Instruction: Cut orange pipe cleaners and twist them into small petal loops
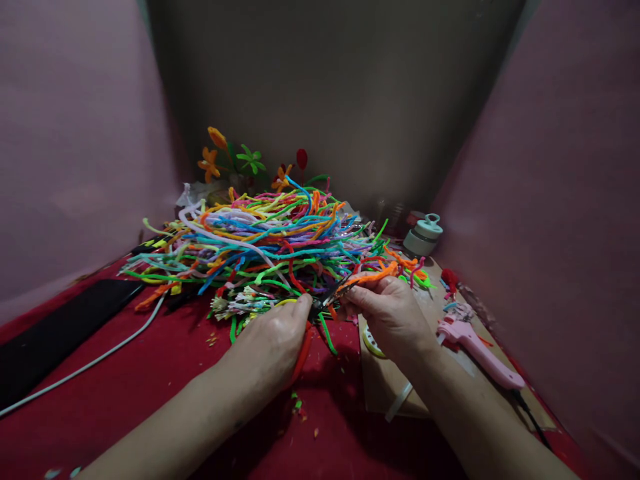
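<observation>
- Biggest thing is the red surface (170, 360). Everything's parked around its edges, probably to leave working room right in front of the person.
- Then the huge pile of fuzzy stems (270, 240), every colour going, heaped just beyond the hands. My guess is it sits there so any colour is an easy grab.
- The board (377, 393) lies on the right, maybe to keep glue off the red.
- The pink glue gun (475, 350) rests on that board, on its side, handle angled back toward the person, so I'd say it's an easy pick-up for the right side.
- Left hand (275, 333): fingers wrapped round a red-handled tool (301, 357), metal end pointing at the other hand. Scissors or pliers, can't tell. That grip looks meant for squeezing the handles.
- Right hand (395, 310): fingers pinching an orange piece (383, 272) in front of the pile, right up by the tool's tip, seemingly to steady it. Can't see if the tip touches it.
- Smallest: little scraps (297, 402) on the red below the tool, likely trimmings.
</observation>
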Tool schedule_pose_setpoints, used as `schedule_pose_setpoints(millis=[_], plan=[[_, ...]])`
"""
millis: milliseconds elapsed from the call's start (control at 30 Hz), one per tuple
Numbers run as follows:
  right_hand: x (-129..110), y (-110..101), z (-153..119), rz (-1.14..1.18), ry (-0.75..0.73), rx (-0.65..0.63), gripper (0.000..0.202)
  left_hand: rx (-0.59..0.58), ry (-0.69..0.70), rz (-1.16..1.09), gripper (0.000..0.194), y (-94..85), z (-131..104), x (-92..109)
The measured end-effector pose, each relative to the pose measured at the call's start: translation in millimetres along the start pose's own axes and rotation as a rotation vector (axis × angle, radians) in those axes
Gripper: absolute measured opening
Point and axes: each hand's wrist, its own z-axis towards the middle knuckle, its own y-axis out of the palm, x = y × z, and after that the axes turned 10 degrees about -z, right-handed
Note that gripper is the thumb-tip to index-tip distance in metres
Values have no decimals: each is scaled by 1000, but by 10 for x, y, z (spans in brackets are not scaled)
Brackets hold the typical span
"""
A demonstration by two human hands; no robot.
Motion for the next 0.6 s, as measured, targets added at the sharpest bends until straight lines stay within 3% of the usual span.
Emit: schedule_pose_setpoints(millis=[167,233,400,500,600], plan=[[-13,-7,4,15,-9,-11,5,-51,-69,-82,28,-4,-9,-22],[-7,-6,3,15,-5,3,6,-7,-121,-197,25,-17,2,-16],[26,39,-40,99,20,-66,6,176,-347,-789,31,-141,79,89],[38,100,-79,124,18,-117,5,122,-428,-1142,40,-196,111,156],[40,160,-104,124,30,-84,4,40,-502,-1296,40,-194,116,189]])
